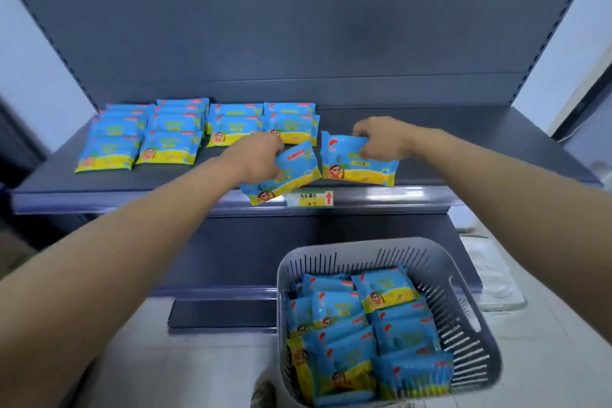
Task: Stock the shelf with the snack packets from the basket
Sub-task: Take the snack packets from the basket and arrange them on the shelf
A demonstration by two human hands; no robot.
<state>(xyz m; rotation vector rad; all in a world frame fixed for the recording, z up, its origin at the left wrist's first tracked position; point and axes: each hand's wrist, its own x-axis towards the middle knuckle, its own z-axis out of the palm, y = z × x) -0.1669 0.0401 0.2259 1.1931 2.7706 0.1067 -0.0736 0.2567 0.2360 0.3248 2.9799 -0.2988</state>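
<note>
- Head view: left hand (261,156) is closed on a tilted packet (291,172) overhanging the shelf (463,146) lip; right hand (381,139) pinches another packet (357,162) at 3 o'clock of it.
- Square both, sliding them back beside the stocked rows (185,132) at 10 o'clock.
- Basket (463,315) at 6 o'clock holds more.
- Price tag (311,199): red arrow; writing and packet print unreadable.
</note>
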